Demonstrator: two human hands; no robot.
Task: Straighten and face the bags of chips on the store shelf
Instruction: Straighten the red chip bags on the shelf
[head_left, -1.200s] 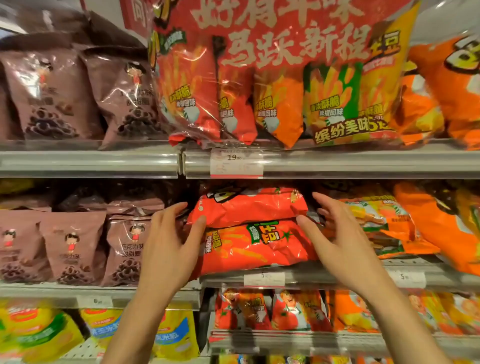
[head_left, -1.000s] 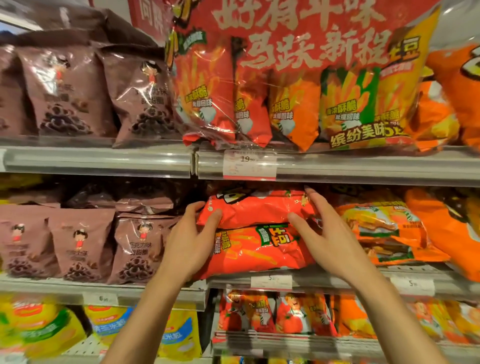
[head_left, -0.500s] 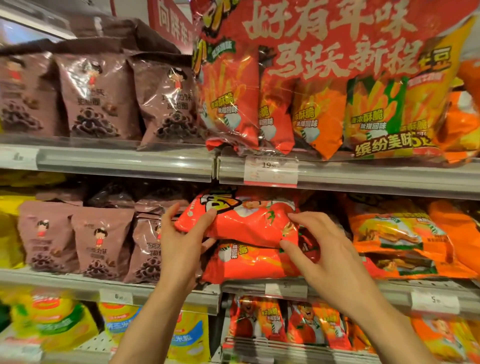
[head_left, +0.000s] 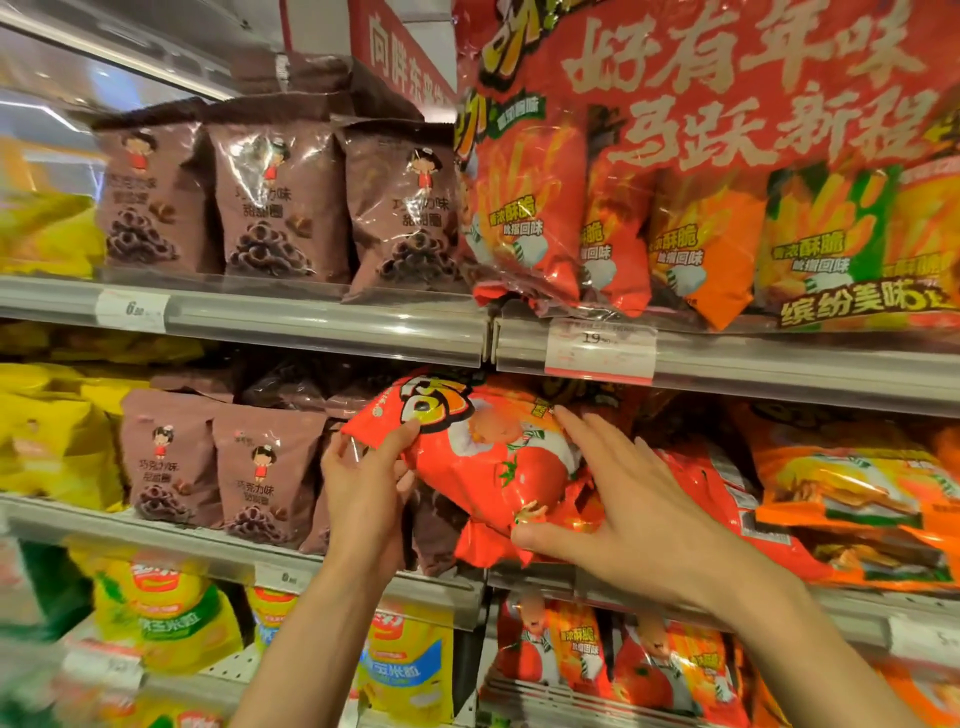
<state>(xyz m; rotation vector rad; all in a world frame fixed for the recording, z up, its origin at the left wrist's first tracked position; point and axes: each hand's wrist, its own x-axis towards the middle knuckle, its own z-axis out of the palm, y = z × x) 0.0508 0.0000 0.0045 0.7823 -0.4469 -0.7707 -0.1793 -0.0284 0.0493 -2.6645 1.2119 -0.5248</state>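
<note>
A red tomato-flavour chip bag stands tilted, its top leaning left, in front of the middle shelf. My left hand grips its upper left corner, thumb on the front. My right hand holds its lower right side, fingers spread over the front and thumb under the bottom edge. Behind it another red bag lies flat on the shelf, partly hidden by my right hand.
Brown chocolate-ring bags stand just left of the red bag. Orange bags lie stacked to the right. The upper shelf rail with a price tag hangs close above. A large red multipack sits on top.
Both hands took the top red bag off its flat stack, pulled it forward and turned it up towards standing. The view shifted right and closer.
</note>
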